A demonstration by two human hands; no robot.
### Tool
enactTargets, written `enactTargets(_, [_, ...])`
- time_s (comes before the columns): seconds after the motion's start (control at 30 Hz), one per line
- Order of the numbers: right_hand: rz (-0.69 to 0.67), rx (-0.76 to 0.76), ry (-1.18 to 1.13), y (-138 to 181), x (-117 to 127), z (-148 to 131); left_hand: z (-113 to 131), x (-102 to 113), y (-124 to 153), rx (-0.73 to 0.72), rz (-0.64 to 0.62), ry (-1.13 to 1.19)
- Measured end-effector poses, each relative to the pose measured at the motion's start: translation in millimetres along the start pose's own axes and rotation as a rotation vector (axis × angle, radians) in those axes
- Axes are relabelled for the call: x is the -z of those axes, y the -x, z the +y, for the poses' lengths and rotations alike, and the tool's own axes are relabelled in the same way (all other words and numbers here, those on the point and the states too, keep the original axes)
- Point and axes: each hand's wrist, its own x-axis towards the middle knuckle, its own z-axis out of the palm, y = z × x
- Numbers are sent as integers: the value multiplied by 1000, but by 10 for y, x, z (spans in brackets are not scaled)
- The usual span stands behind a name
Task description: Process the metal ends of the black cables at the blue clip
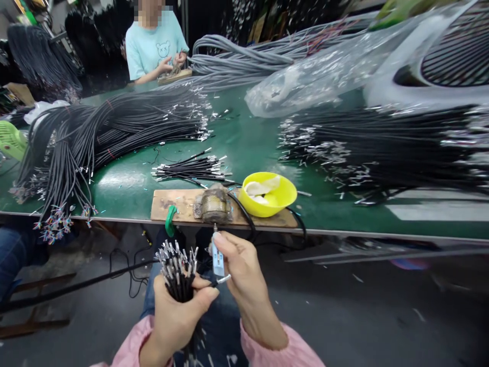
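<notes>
My left hand [173,313] is wrapped round an upright bundle of short black cables [179,278] with silvery ends. Between its thumb and finger, one cable with a pale tip [222,279] points out to the right. In my right hand [242,267] is a small light-blue flat piece [218,259], pinched between thumb and fingers. The blue piece sits just below the metal shaft of a small round motor [214,205]; whether they join I cannot tell. That motor is fixed on a wooden board [183,198] at the table edge.
A yellow bowl [269,195] with white material stands on the board beside a green clamp [170,220]. Cut cables [191,169], long black cables [126,120] and more cable bundles [382,148] lie on the green table [244,132]. A person [156,48] works across it.
</notes>
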Motion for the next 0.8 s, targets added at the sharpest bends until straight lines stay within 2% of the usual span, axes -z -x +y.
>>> enactTargets(0.13, [79,-35,-63,6,56,60,-29,8,27,23,43,35])
enactTargets(0.3, [169,90,-5,122,247,174,-42,39,84,-9,-9,-21])
enactTargets(0.4, [188,267,109,284,333,267,-58,87,94,14,-85,-93])
enactTargets(0.5, [231,557,267,454,324,307,-86,129,86,87,-129,-132])
enactTargets(0.57, [180,706,390,532,282,292,-101,138,85,133,-170,-141])
enactTargets(0.63, [46,736,492,567,240,254,-108,132,94,157,-221,-149])
enactTargets(0.7, [-99,656,514,562,223,211,-108,118,109,150,-232,-156])
enactTargets(0.8, [-237,505,419,518,255,164,-112,108,121,135,-171,-148])
